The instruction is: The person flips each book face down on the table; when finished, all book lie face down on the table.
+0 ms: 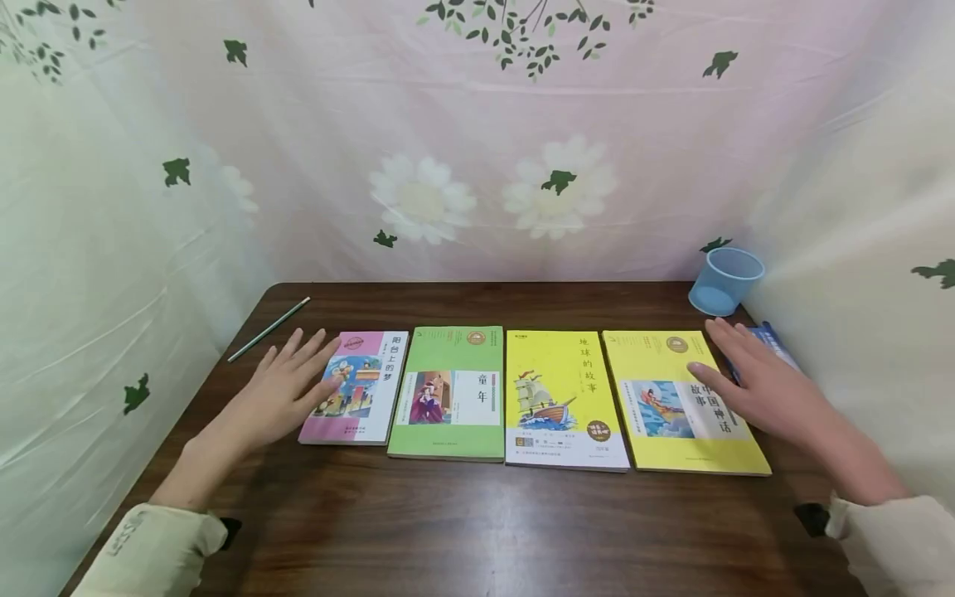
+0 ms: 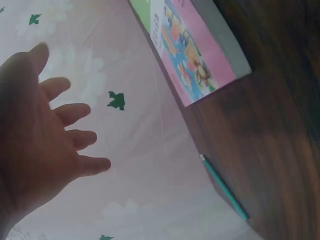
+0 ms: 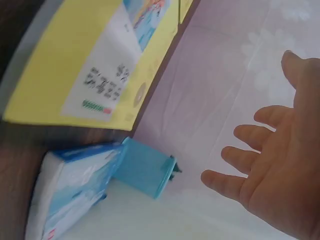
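At centre left, the left hand [image 1: 279, 394], fingers spread and empty, hovers by the left edge of the upright-running pink book [image 1: 367, 394]; at centre right, the right hand [image 1: 772, 394], likewise, overlaps the rightmost yellow book [image 1: 667, 410].

Left of centre in the head view, the rectangular pink paperback with a white title strip [image 1: 366, 396] reads "阳台上的梦". At the centre, the rectangular green paperback with a white panel [image 1: 455, 394] reads "童年". Just right of it, the yellow-and-white paperback with a sailing ship [image 1: 564, 406] reads "地球的故事"; further right, the yellow paperback with a white panel [image 1: 671, 406] reads "中国神话故事" in two columns. The smaller cover print and the lettering on the cream cloth cuff [image 1: 160, 547] at lower left are illegible.
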{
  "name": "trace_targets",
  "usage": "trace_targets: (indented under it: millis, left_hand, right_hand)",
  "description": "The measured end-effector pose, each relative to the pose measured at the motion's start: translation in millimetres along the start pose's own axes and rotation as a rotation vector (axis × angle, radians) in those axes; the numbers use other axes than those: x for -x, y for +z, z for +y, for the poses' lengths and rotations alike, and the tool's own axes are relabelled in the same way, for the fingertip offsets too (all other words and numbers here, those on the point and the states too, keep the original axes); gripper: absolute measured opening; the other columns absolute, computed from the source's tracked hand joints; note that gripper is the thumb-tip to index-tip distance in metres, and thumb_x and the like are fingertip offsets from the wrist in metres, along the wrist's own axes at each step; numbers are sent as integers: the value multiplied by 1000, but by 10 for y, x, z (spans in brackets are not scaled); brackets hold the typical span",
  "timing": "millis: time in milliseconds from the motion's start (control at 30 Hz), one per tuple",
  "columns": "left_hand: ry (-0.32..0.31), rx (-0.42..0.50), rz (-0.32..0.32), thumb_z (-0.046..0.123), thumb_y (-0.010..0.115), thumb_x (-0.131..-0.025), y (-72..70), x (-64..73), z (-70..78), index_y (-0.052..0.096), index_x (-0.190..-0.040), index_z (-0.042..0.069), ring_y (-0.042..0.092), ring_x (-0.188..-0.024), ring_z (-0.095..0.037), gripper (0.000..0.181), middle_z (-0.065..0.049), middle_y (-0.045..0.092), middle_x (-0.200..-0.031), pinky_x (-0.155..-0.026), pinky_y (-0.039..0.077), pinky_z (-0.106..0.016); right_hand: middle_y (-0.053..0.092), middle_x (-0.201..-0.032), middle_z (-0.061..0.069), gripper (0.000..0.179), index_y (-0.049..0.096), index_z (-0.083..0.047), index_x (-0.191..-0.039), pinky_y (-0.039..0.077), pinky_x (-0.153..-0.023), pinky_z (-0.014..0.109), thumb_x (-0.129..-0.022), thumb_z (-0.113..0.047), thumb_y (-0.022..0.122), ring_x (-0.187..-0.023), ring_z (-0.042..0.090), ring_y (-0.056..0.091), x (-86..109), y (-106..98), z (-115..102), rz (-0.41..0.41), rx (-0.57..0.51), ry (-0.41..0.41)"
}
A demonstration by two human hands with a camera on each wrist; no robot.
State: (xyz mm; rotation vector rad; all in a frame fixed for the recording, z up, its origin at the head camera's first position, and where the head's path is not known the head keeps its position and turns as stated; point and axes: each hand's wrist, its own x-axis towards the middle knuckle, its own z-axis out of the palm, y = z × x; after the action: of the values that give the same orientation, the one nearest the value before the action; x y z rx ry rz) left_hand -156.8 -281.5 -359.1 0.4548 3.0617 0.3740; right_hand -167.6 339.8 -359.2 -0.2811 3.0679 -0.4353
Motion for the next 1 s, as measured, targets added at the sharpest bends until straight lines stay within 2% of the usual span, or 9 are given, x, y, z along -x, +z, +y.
trace_targets:
  millis: [167,267,333,433,567,733,867,1000]
  left_hand:
    - [-49,87,38,60,42,-101,-2,-11,-62,27,-160,18,30,-148,-46,74,-21,35,-160,-113,28,-69]
    - [-107,193,49,60,40,-102,2,-6,-122,28,-159,19,45,-138,-48,72,-23,45,-153,-104,42,-67]
    - [-142,269,60,58,39,-103,15,-2,-172,30,-159,17,51,-131,-49,70,-24,50,-148,-98,47,-66]
    - [-204,344,64,59,39,-102,49,14,-255,32,-157,13,53,-128,-50,72,-27,52,-145,-96,49,-64]
    - [-284,417,26,62,39,-101,123,32,-342,33,-155,9,51,-129,-48,76,-29,50,-144,-96,48,-63]
    - [-356,601,-23,59,39,-103,200,49,-445,33,-151,2,52,-131,-46,75,-30,46,-148,-98,51,-56]
    - [-470,732,-75,56,37,-104,234,92,-530,28,-151,-2,49,-135,-46,75,-31,37,-153,-100,52,-52]
    - [-536,846,-149,53,35,-106,261,187,-618,22,-151,-5,47,-136,-46,74,-35,30,-155,-99,54,-50]
  right_hand:
    - [14,-166,22,94,10,-11,-162,24,-113,70,-96,-68,44,-151,47,16,-270,-37,-261,-38,-5,-12]
    - [18,-166,19,93,14,-13,-162,27,-114,68,-94,-71,44,-150,46,22,-478,-55,-464,-55,-29,-43]
    - [20,-166,18,92,16,-15,-162,28,-114,67,-94,-71,44,-149,45,25,-640,-76,-615,-69,-60,-66]
    - [22,-166,15,87,16,-17,-162,33,-113,65,-96,-67,45,-146,44,33,-892,-94,-836,-86,-128,-124]
    - [22,-167,12,80,16,-20,-162,41,-109,62,-99,-58,50,-141,41,44,-1214,-60,-1112,-122,-232,-199]
    - [24,-167,6,74,20,-20,-161,44,-109,54,-101,-49,53,-134,33,54,-1552,77,-1469,-140,-293,-274]
    - [35,-162,6,71,23,-21,-160,42,-113,52,-101,-45,54,-137,29,51,-1757,191,-1761,-157,-308,-319]
    - [44,-155,10,70,25,-20,-160,38,-115,52,-101,-43,55,-143,31,43,-1917,299,-2044,-197,-321,-337]
